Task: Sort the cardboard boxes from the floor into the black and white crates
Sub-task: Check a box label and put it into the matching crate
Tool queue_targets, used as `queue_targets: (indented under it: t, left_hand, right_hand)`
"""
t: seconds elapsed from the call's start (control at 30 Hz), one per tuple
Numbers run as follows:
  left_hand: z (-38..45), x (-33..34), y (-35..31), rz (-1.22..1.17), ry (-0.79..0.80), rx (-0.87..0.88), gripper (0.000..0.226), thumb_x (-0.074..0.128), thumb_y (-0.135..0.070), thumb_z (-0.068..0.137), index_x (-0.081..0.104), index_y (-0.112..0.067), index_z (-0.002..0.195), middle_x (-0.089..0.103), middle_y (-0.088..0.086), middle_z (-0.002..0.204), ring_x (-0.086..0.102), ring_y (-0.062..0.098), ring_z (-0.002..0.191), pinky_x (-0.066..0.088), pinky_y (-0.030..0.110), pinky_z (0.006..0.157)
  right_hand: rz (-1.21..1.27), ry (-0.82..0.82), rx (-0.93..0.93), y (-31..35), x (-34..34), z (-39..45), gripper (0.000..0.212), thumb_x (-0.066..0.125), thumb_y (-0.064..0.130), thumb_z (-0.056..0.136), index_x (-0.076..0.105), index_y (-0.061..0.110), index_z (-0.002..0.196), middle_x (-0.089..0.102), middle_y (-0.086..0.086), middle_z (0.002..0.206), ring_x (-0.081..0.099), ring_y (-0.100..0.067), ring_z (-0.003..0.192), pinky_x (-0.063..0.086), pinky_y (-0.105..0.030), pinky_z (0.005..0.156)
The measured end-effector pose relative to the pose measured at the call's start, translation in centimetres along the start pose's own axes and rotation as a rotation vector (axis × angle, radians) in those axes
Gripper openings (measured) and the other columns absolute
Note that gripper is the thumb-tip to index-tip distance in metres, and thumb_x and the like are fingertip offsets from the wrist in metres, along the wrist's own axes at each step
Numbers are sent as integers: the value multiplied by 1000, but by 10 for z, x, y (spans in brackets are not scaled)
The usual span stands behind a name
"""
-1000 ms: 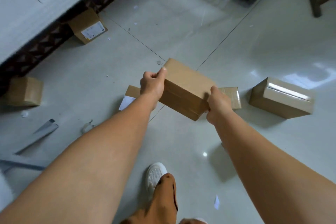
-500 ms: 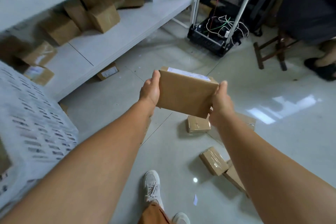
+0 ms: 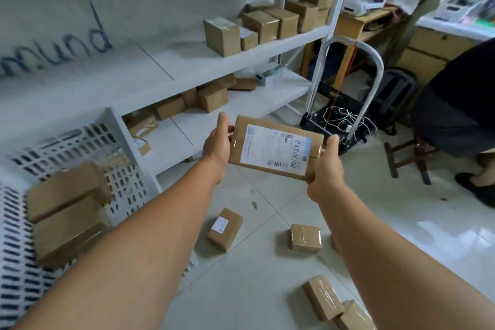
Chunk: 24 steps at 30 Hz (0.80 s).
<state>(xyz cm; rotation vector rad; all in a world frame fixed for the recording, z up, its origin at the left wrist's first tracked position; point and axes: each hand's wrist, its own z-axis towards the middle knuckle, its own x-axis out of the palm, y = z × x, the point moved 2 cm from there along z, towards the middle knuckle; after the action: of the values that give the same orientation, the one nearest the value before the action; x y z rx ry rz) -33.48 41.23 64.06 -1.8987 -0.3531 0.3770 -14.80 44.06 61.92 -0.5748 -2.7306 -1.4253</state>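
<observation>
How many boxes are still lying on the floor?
5 at least: labelled box, taped box, two at the bottom, and a sliver behind the right arm. More may be hidden.

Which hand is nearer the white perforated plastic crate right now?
Left. The left hand grips the labelled brown cardboard box on the side towards the white perforated plastic crate; the right hand grips its far end.

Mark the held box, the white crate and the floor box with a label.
held box (image 3: 276,148), head view, on its white shipping label.
white crate (image 3: 122,151), head view, on its slotted side wall.
floor box with a label (image 3: 225,229), head view, on its top face beside the label.
</observation>
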Motion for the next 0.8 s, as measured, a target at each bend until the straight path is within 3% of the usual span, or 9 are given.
queue_targets:
  t: [0.1,0.13,0.2,0.3,0.4,0.47,0.6,0.73,0.8]
  left_hand:
    - [-9,-40,-20,-67,-58,-2,75,27,-76,84,60,-13,110,68,5,99,63,19,90,49,33,75]
    - [-10,-54,-25,-70,-85,-13,82,31,-83,75,59,-15,113,67,5,106,61,21,98,49,38,84]
    - [-13,-81,-33,-69,-131,15,75,42,-79,71,60,-18,110,65,6,111,59,23,104,46,41,92]
    - [-24,-121,-43,-60,-213,92,42,55,-48,83,57,-16,110,63,8,110,58,24,98,47,37,84]
    - [-32,-166,-43,-48,-293,142,24,53,-23,92,53,-20,115,60,3,110,55,20,97,42,29,75]
    - [-38,-198,-38,-45,-319,146,21,52,-20,93,52,-23,114,60,3,110,56,21,98,44,31,78]
    - [-52,-253,-23,-66,-369,118,26,51,-21,94,51,-23,121,60,3,112,57,21,99,48,35,79]
    - [-68,-306,-8,-127,-440,100,27,52,-21,95,52,-22,122,60,2,113,56,20,99,43,31,77]
    - [-78,-333,-4,-153,-469,104,25,51,-21,96,52,-22,121,58,0,111,54,18,98,40,29,77]
  right_hand:
    - [1,72,-9,8,30,-29,54,35,67,92,57,18,94,63,-2,79,61,-17,66,48,-31,56]
    - [-24,97,-11,9,41,-40,55,36,67,92,57,17,98,63,-2,84,58,-16,66,42,-30,53]
    - [-86,132,-24,9,66,-59,52,41,64,91,56,17,107,60,-4,98,54,-16,71,36,-29,54]
    - [-144,152,-51,2,103,-86,35,52,44,92,55,19,117,56,-2,106,52,-18,87,38,-31,66]
    - [-195,189,-79,-11,138,-114,19,51,27,95,56,19,111,52,0,90,47,-12,71,35,-25,56]
    - [-233,222,-99,-25,159,-131,11,49,23,95,59,19,97,53,-3,91,46,-12,69,34,-24,53]
    - [-305,281,-151,-55,196,-163,29,46,21,96,61,17,121,53,-1,86,45,-10,66,33,-23,50]
    - [-301,320,-173,-86,230,-193,30,47,21,97,60,19,124,62,-5,102,56,-13,74,42,-22,53]
    - [-314,368,-179,-101,249,-210,29,46,19,98,60,16,124,61,-4,98,56,-12,73,43,-19,48]
